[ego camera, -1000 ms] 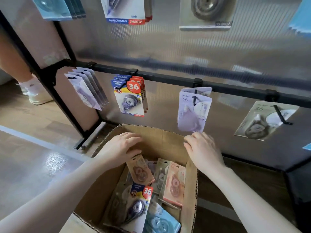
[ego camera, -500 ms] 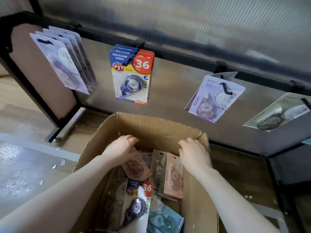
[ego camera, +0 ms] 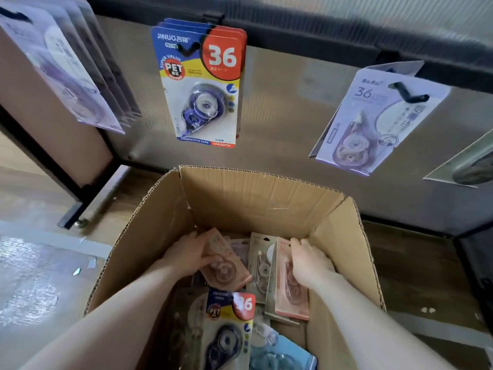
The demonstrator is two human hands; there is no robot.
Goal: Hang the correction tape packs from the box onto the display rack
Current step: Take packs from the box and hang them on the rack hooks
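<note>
both my hands are down inside the cardboard box (ego camera: pixel 266 198) right now. my left hand (ego camera: pixel 186 253) has its fingers curled round a pink correction tape pack (ego camera: pixel 226 265), thumb on the front near the lower edge, and the pack sits tilted above the rest of the heap. my right hand (ego camera: pixel 306 260) is on a second pink pack (ego camera: pixel 289 292) standing on its edge by the box's right wall, fingers wrapped over its top and side. between the two stands a beige pack (ego camera: pixel 260 263), upright. nearer to me in the box lies a blue and red "36" pack (ego camera: pixel 229 324), face up, and a light blue pack (ego camera: pixel 280 353) just beside it at the bottom edge of view. up on the display rack (ego camera: pixel 320 33), a stack of matching blue and red "36" packs (ego camera: pixel 200 84) hangs from a black hook, a row of lilac packs (ego camera: pixel 66 68) hangs to the left, a single lilac pack (ego camera: pixel 373 121) hangs tilted to the right, and a grey pack (ego camera: pixel 469 164) shows partly at the right edge. the box sits on a wooden floor (ego camera: pixel 32 182).
</note>
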